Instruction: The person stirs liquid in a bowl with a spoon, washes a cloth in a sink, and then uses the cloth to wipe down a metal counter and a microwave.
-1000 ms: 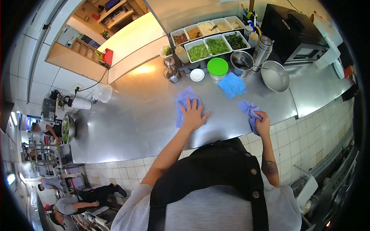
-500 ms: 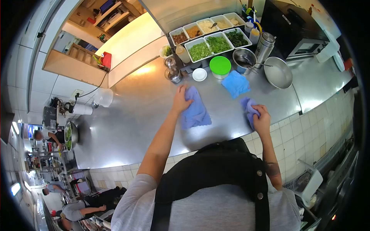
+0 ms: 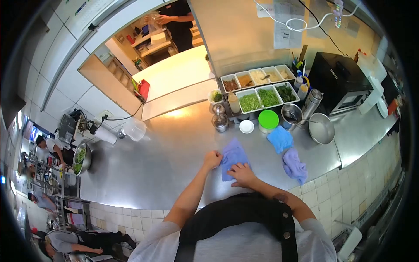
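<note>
A purple cloth lies spread on the steel counter in front of me. My left hand is closed at its left edge, with the fingertips on the fabric. On the cloth's lower right part rests my right hand, fingers apart and gripping nothing. Another purple cloth, bunched up, lies to the right at the counter's front edge. A light blue cloth sits just behind that one.
Beyond the cloths stand a green-lidded tub, a white lid, a glass jar, topping trays, a steel pot and a pan. A bowl of greens is far left. Several people are nearby.
My right hand has let go of the bunched purple cloth and moved left onto the spread one. The view has tilted up, showing a person beyond the serving window.
</note>
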Available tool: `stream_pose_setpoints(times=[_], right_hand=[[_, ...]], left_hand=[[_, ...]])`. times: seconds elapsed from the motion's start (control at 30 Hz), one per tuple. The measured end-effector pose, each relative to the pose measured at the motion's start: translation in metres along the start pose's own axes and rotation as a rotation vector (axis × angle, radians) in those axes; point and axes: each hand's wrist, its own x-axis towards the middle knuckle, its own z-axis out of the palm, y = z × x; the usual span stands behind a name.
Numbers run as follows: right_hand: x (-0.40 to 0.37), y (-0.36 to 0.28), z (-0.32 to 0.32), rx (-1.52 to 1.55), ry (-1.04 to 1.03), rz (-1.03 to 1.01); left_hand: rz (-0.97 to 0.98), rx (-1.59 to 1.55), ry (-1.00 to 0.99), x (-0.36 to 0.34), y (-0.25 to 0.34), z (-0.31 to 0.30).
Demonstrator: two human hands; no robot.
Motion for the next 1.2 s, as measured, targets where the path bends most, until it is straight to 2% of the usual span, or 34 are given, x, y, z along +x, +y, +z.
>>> stream_pose_setpoints(times=[0.07, 0.1, 0.17, 0.2, 0.27, 0.3, 0.33, 0.37, 0.4, 0.47, 0.5, 0.6, 0.67, 0.73, 0.77, 0.87, 0.93, 1.0, 1.03, 1.13, 1.2], right_hand=[[0.01, 0.007, 0.019, -0.135, -0.112, 0.058], [0.011, 0.011, 0.022, -0.072, -0.074, 0.072], [0.013, 0.018, 0.021, 0.059, -0.005, 0.093], [0.014, 0.02, 0.013, 0.261, 0.068, 0.171], [0.019, 0.026, -0.017, 0.668, 0.205, 0.337], [0.026, 0.032, -0.027, 0.798, 0.372, 0.332], [0.034, 0.042, -0.04, 0.925, 0.541, 0.33], [0.041, 0.056, -0.059, 0.917, 0.585, 0.333], [0.047, 0.066, -0.077, 0.917, 0.627, 0.398], [0.053, 0.051, -0.133, 1.007, 0.68, 0.269], [0.05, 0.041, -0.151, 1.027, 0.658, 0.248], [0.041, 0.02, -0.191, 1.04, 0.595, 0.201], [0.02, 0.006, -0.199, 1.005, 0.524, 0.227], [-0.001, -0.01, -0.199, 0.897, 0.466, 0.109], [-0.01, -0.014, -0.195, 0.848, 0.428, 0.059], [-0.044, -0.012, -0.171, 0.895, 0.114, 0.023], [-0.065, -0.016, -0.149, 0.895, -0.029, 0.216], [-0.082, -0.012, -0.123, 0.857, -0.198, 0.411], [-0.089, -0.009, -0.105, 0.899, -0.14, 0.397], [-0.09, 0.006, -0.084, 0.898, -0.262, 0.537], [-0.077, 0.021, -0.071, 0.872, -0.151, 0.507]], left_hand=[[-0.143, -0.4, -0.043, -0.004, -0.014, -0.005], [-0.218, -0.604, -0.064, -0.006, -0.021, -0.009], [-0.253, -0.686, -0.126, -0.025, -0.017, -0.037], [-0.27, -0.727, -0.156, -0.035, -0.008, -0.053], [-0.276, -0.926, -0.064, -0.04, 0.007, -0.079], [-0.281, -1.023, -0.022, -0.04, 0.018, -0.092], [-0.259, -1.159, 0.079, -0.04, 0.034, -0.105], [-0.238, -1.292, 0.182, -0.039, 0.052, -0.12], [-0.12, -1.315, 0.157, -0.04, 0.064, -0.135], [0.072, -1.334, 0.095, -0.048, 0.084, -0.169], [0.145, -1.333, 0.058, -0.058, 0.093, -0.184], [0.284, -1.217, 0.158, -0.104, 0.126, -0.207], [0.285, -1.069, 0.25, -0.138, 0.131, -0.207], [0.279, -0.978, 0.265, -0.173, 0.124, -0.197], [0.209, -0.968, 0.233, -0.189, 0.118, -0.188], [-0.039, -1.049, 0.076, -0.23, 0.092, -0.144], [-0.271, -1.036, -0.02, -0.255, 0.089, -0.119], [-0.436, -1.171, -0.045, -0.27, 0.079, -0.091], [-0.467, -1.212, -0.069, -0.274, 0.071, -0.079], [-0.597, -1.258, -0.134, -0.269, 0.054, -0.065], [-0.578, -1.411, -0.001, -0.248, 0.053, -0.058]])
